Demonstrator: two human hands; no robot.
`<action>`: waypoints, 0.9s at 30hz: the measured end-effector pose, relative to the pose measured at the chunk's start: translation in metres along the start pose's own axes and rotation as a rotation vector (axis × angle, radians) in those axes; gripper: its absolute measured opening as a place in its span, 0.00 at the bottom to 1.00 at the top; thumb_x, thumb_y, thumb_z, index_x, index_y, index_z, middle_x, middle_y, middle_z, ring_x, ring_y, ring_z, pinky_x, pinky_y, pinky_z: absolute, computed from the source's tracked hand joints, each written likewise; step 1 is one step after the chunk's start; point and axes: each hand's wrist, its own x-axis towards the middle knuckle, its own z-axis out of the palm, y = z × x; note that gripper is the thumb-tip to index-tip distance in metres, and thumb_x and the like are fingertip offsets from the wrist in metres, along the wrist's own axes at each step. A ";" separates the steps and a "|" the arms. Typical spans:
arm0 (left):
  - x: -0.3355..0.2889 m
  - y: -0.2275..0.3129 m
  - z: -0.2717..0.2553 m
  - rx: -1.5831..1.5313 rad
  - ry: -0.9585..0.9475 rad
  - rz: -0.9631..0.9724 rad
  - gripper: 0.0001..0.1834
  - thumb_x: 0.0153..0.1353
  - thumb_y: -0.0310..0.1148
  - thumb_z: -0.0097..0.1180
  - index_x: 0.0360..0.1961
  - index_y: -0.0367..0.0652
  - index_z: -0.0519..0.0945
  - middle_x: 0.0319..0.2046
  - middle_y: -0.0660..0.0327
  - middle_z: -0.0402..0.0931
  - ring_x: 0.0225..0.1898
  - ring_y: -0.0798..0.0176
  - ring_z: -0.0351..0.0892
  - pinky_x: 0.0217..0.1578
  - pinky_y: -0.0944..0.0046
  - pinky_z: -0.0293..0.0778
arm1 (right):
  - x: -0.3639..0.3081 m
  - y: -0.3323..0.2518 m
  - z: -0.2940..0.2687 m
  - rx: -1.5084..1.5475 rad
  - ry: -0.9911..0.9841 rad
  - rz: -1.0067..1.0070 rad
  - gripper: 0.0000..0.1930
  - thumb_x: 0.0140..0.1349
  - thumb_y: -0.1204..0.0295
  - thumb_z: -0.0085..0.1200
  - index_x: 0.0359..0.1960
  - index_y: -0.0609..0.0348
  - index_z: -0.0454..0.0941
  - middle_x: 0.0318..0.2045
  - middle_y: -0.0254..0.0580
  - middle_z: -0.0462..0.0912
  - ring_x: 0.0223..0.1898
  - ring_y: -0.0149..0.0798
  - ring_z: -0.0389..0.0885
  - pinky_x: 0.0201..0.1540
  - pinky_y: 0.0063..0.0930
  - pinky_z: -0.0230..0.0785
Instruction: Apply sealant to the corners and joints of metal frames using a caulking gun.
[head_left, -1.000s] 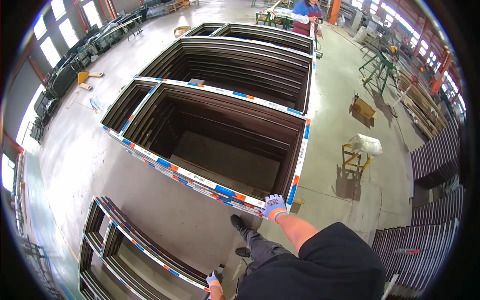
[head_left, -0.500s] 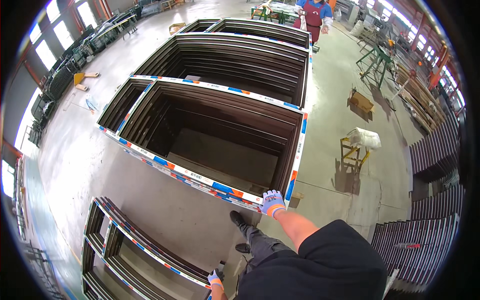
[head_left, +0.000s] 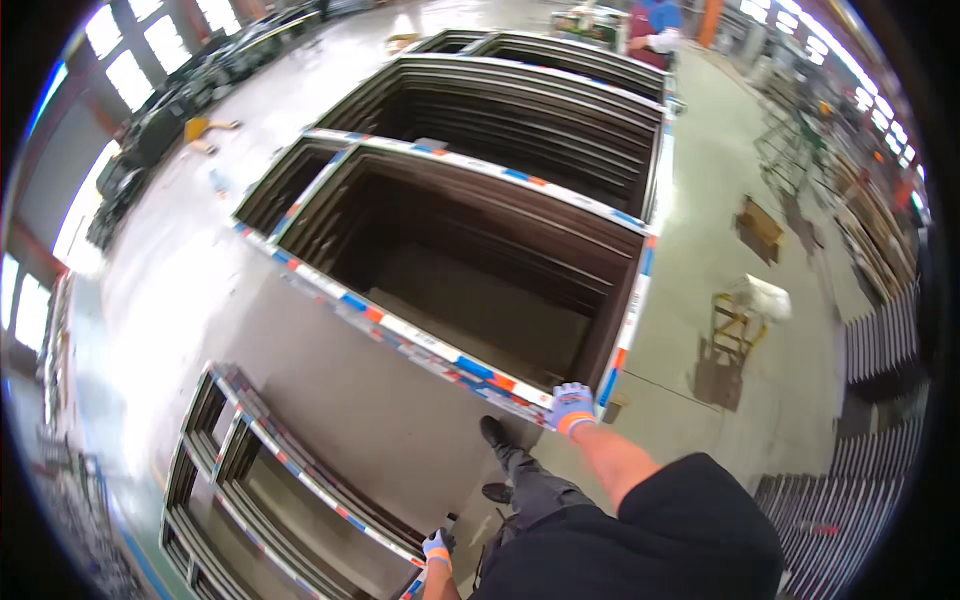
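Note:
My right hand, in a grey-purple glove with an orange cuff, grips the near right corner of a large stack of dark window frames. White, blue and red protective tape covers the frame edges. Low at the centre, my left hand, gloved alike, is closed on a small dark, flat object whose kind I cannot make out. That hand is beside the right end of a smaller stack of taped window frames at the lower left.
Behind the large stack stands a co-worker in a dark red apron. To the right are a yellow stand with a white wrapped bundle and a cardboard box. Rows of metal profiles lie at the lower right. A yellow pallet truck stands far left.
My view has swung left, so the stacks appear farther right and slightly turned. My right hand keeps its place on the frame corner; my left still holds the small dark object.

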 end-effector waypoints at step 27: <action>-0.019 -0.002 0.007 0.127 -0.029 0.084 0.14 0.57 0.39 0.59 0.40 0.42 0.81 0.25 0.53 0.82 0.18 0.58 0.79 0.16 0.64 0.68 | -0.010 0.001 -0.001 0.024 0.030 0.039 0.26 0.51 0.49 0.57 0.44 0.55 0.76 0.45 0.45 0.77 0.52 0.45 0.72 0.54 0.40 0.61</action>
